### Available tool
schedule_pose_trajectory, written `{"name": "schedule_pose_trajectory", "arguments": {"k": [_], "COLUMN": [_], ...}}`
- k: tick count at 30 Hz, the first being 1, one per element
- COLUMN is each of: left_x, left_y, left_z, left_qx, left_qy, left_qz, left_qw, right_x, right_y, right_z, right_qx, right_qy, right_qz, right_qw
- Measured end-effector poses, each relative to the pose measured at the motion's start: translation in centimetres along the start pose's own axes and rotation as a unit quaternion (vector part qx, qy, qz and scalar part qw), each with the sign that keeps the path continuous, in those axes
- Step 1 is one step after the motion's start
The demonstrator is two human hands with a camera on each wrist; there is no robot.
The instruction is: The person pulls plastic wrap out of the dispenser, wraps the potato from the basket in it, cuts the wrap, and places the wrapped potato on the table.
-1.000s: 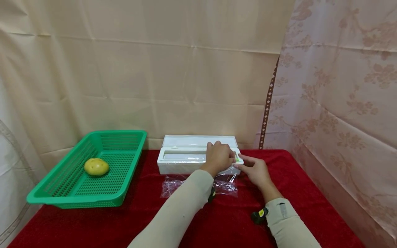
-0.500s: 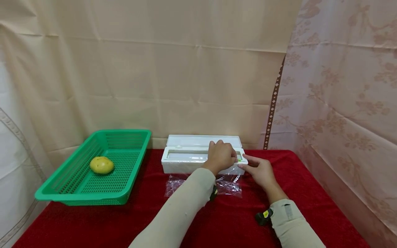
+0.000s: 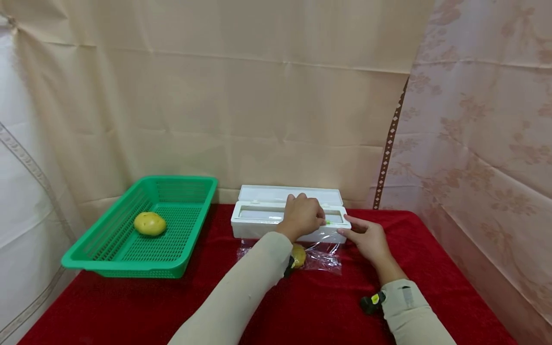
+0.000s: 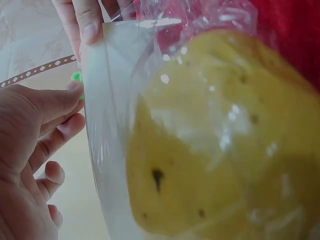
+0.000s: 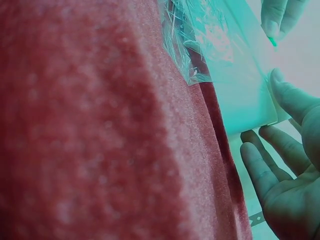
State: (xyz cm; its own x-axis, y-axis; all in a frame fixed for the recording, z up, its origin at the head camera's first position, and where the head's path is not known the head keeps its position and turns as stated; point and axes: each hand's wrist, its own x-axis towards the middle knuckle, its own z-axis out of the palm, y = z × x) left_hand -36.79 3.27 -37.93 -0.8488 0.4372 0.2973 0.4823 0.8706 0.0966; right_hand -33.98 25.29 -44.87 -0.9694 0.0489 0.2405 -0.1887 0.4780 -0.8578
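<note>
A white cling film dispenser box (image 3: 254, 230) stands with its lid raised at the back, and clear film (image 3: 325, 258) hangs from its front edge. My left hand (image 3: 302, 215) pinches the small green slide cutter (image 4: 76, 76) on the box's front edge between thumb and forefinger. With thumb and fingers, my right hand (image 3: 362, 237) grips the box's right end. A yellow potato (image 4: 215, 140) lies in front of the box with film over it. In the head view, my left forearm partly hides this potato.
To the left, a green plastic basket (image 3: 181, 263) holds another yellow potato (image 3: 149, 224). Red cloth (image 3: 327, 306) covers the table. Beige curtain (image 3: 258, 120) hangs behind the box, with a patterned one (image 3: 487, 143) on the right.
My left hand and the green cutter have slid a little left along the box edge. The wrapped potato now shows beside my left wrist. My right hand stays at the box's end.
</note>
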Motion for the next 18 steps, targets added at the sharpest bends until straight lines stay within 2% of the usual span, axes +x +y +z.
{"name": "schedule_pose_trajectory", "arguments": {"k": [18], "left_x": [-0.9], "left_y": [-1.9], "left_z": [-0.5], "left_qx": [-0.008], "left_qy": [0.001], "left_qz": [-0.001], "left_qw": [1.0], "right_x": [-0.2], "right_y": [-0.4], "right_z": [-0.3], "right_qx": [0.004], "right_qy": [-0.007], "right_qz": [0.007], "right_qw": [1.0]}}
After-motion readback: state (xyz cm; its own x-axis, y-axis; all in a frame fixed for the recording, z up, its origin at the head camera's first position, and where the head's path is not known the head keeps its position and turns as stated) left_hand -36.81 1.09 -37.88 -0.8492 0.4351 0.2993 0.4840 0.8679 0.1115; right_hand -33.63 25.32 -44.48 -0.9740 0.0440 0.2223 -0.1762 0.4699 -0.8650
